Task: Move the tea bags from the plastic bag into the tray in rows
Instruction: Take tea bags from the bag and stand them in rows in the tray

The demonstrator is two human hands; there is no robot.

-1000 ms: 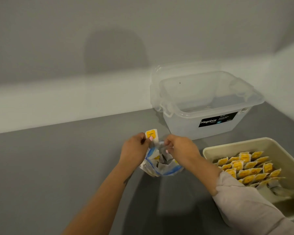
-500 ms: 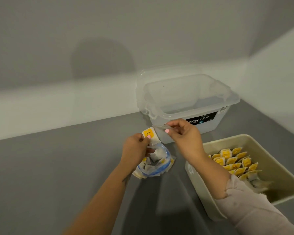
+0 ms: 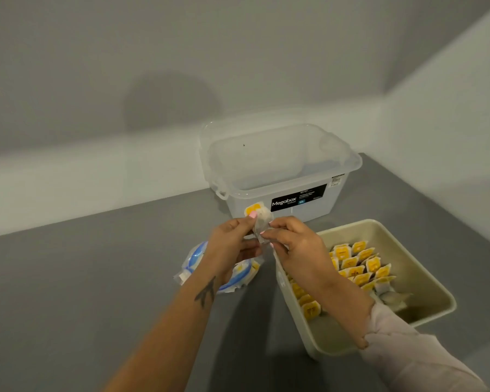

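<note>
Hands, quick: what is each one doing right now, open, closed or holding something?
Left hand: pinches the tea bag at its yellow tag.
Right hand: fingers pinch the same tea bag's pouch.

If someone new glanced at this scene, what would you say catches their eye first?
Probably the two hands meeting mid-frame: the left hand and right hand together pinch a tea bag with a yellow tag. Next, the beige tray on the right, holding rows of yellow-tagged tea bags. Behind the hands stands a clear Megabox tub.
</note>
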